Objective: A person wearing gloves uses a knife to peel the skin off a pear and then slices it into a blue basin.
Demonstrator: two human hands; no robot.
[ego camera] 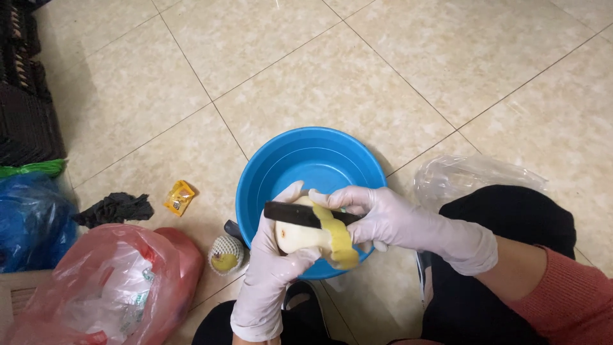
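Note:
My left hand [268,268], in a white glove, holds a pale, partly peeled fruit [303,237] over a blue plastic basin [281,166] on the tiled floor. My right hand [389,217], also gloved, grips a dark-bladed knife [297,214] laid across the top of the fruit. A curl of yellow peel [341,246] hangs from the fruit below the blade. The basin looks empty where its inside shows.
A fruit in a foam net sleeve [226,254] lies left of the basin. Beside it are a red plastic bag [121,281], a small yellow wrapper [179,197], a dark cloth [115,207], a blue bag [29,220] and black crates [25,108]. A clear plastic bag [472,176] lies by my right knee.

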